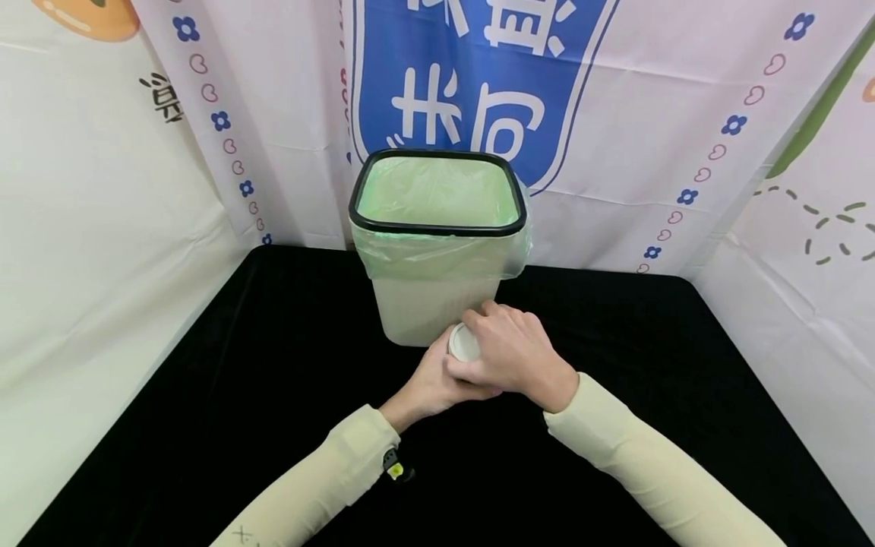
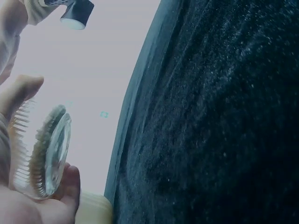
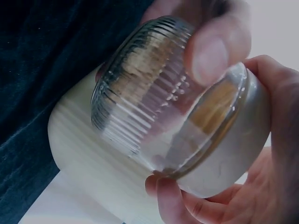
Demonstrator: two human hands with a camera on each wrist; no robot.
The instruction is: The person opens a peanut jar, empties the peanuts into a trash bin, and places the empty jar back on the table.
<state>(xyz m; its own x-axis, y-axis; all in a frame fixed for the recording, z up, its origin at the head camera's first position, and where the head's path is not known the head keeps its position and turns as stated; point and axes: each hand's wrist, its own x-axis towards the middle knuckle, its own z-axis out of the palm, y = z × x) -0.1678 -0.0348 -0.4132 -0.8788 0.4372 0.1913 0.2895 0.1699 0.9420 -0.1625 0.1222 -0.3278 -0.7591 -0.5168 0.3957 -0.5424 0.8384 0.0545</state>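
In the head view my two hands meet just in front of a bin, around a ribbed clear jar (image 3: 140, 79) with a pale lid (image 1: 465, 344). My left hand (image 1: 437, 381) grips the jar's body; its thumb lies against the glass in the right wrist view. Fingers of my right hand (image 1: 518, 346) curl round the lid's edge. The jar's thick glass base (image 2: 58, 154) faces the camera in the left wrist view. A tan tint shows through the glass, but whether it is contents or a reflection I cannot tell. The lid sits against the jar's mouth.
The pale bin (image 1: 437, 300), with a black rim and a translucent green liner (image 1: 437, 254), stands at the back of a black-covered table (image 1: 287, 380). Printed white curtains (image 1: 294, 83) hang behind and on both sides.
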